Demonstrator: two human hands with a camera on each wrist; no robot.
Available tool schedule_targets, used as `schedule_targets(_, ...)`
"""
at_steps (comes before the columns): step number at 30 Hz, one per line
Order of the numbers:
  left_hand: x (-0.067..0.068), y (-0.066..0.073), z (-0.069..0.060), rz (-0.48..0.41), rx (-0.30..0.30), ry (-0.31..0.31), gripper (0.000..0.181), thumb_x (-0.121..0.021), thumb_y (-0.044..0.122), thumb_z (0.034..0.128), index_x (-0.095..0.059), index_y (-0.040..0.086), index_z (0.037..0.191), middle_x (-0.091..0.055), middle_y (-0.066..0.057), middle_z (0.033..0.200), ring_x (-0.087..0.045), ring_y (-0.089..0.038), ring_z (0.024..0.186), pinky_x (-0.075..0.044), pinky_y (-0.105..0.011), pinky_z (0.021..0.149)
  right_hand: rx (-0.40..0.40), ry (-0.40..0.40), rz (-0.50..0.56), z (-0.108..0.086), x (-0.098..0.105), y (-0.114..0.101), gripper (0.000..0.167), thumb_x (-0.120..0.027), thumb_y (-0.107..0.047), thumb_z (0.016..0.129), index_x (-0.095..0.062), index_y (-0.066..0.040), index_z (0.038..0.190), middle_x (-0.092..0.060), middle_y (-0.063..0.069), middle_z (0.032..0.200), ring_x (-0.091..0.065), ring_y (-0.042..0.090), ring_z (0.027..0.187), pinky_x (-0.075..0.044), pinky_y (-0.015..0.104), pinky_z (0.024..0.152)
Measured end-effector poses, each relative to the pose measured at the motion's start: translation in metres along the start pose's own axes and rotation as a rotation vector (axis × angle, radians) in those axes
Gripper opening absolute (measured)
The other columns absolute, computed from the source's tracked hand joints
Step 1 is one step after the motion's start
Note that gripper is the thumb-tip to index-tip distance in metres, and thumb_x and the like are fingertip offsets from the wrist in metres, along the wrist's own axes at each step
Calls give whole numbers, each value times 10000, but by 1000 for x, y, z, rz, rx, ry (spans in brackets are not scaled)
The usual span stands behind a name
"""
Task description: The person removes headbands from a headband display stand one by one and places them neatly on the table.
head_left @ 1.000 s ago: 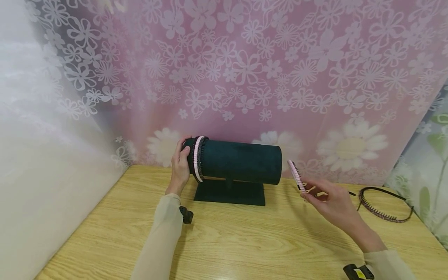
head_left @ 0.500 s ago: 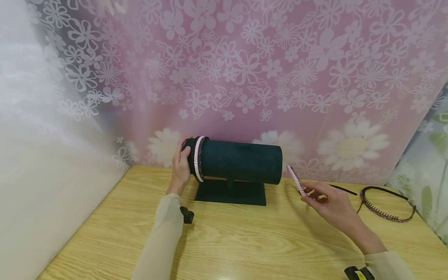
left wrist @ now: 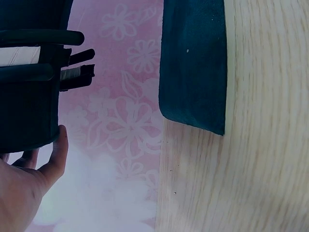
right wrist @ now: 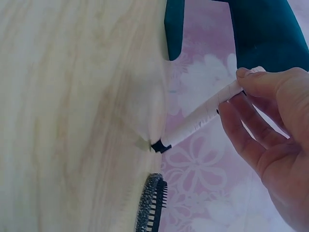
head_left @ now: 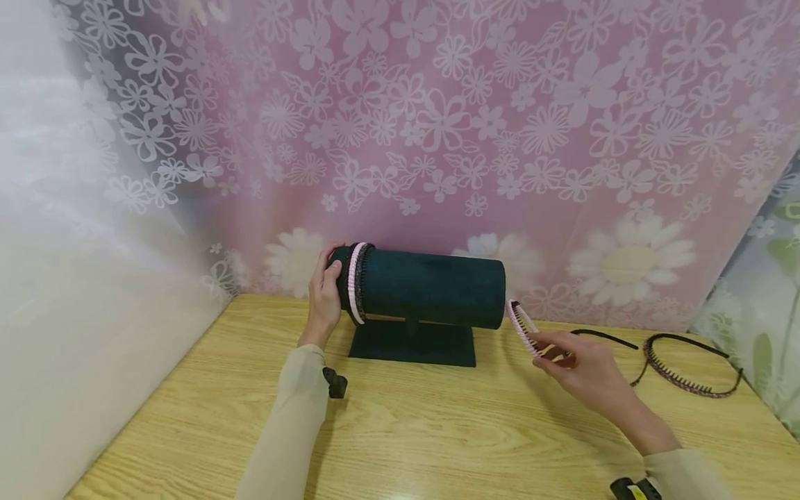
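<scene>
1. White curtain (head_left: pixel 119 278) beyond the left hand, off to its left, and a pink floral backdrop (head_left: pixel 437 146) behind both hands.
2. Left hand (head_left: pixel 323 297), sleeve and little black wrist camera (head_left: pixel 335 383) behind it: it's curled around the near end of a dark green roll (head_left: pixel 437 288), thumb on the front, fingers partly hidden. So not spread out, it's got a grip on that end.
3. Right next to those left fingers, a pink headband (head_left: pixel 353 285) and some dark headbands (head_left: pixel 364 274) sit bunched around the roll. Can't tell exactly how many dark ones.
4. Between the hands, the bare rest of the roll sits above its flat base (head_left: pixel 412 345), which rests on the wood table (head_left: pixel 425 430).
5. Another pink headband (right wrist: pixel 195 123), toothed inside, is up in the right hand's fingers, tilted, just off the end of the roll.
6. Right hand (head_left: pixel 581 368): nearly closed, thumb and fingers pinching that band.
7. Just past the right hand, a thin black headband (head_left: pixel 619 339) lies partly hidden. Farther right, a toothed dark headband (head_left: pixel 678 381) lies on the table.
</scene>
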State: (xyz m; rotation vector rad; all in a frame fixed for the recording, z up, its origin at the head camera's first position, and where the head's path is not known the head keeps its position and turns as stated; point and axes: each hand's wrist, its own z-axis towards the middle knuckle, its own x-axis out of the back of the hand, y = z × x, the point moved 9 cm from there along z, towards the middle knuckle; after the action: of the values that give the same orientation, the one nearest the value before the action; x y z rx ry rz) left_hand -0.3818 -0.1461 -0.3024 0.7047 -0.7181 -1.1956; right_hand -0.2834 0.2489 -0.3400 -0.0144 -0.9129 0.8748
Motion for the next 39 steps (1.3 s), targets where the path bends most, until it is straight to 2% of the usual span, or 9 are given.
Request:
schedule_targets(8, -1, -2, 1, -2, 5, -5, 448, -350, 207, 1073, -501, 106, 1482, -523, -180, 1492, -540, -310, 1256, -402, -491, 1106, 16, -56, 27, -4, -17, -3, 367, -840, 92, 721, -769, -59, 1048, -772, 62, 902, -702, 54, 717, -549, 164, 605)
schedule_targets(16, -1, -3, 2, -5, 0, -10, 463, -343, 202, 1073, -484, 52, 1488, -536, -164, 1468, -541, -317, 1234, -407, -485, 1093, 47, -122, 3, -6, -33, 0, 361, -845, 95, 706, -776, -106, 998, -764, 31, 896, -673, 15, 716, -545, 173, 595)
schedule_targets(20, -1, -2, 1, -7, 1, -7, 455, -343, 199, 1072, -497, 80, 1483, -542, -156, 1464, -548, -301, 1227, -415, -456, 1080, 70, -169, 5, -7, -40, 0, 334, -835, 96, 720, -777, -91, 990, -757, 41, 894, -670, 30, 711, -540, 189, 589)
schedule_targets(29, -1, -1, 1, -2, 1, -7, 463, -341, 183, 1068, -482, 42, 1486, -539, -162, 1470, -542, -303, 1244, -405, -473, 1102, 34, -323, -22, -4, -57, 0, 279, -776, 91, 779, -782, -62, 1013, -766, 46, 912, -684, 71, 724, -555, 239, 622)
schedule_targets(33, -1, 2, 0, 6, -8, -7, 457, -332, 176, 1071, -489, 65, 1485, -519, -198, 1491, -536, -312, 1260, -398, -488, 1117, -16, -386, -64, -1, -63, 4, 285, -775, 77, 790, -784, -80, 1027, -770, 41, 939, -689, 75, 731, -556, 244, 643)
schedule_targets(39, 0, 4, -1, 26, -7, -9, 453, -326, 180, 1078, -493, 81, 1487, -514, -192, 1498, -533, -322, 1269, -399, -493, 1128, -49, -426, -130, 0, -70, 9, 273, -793, 62, 782, -790, -98, 1003, -775, 20, 923, -678, 55, 707, -536, 218, 631)
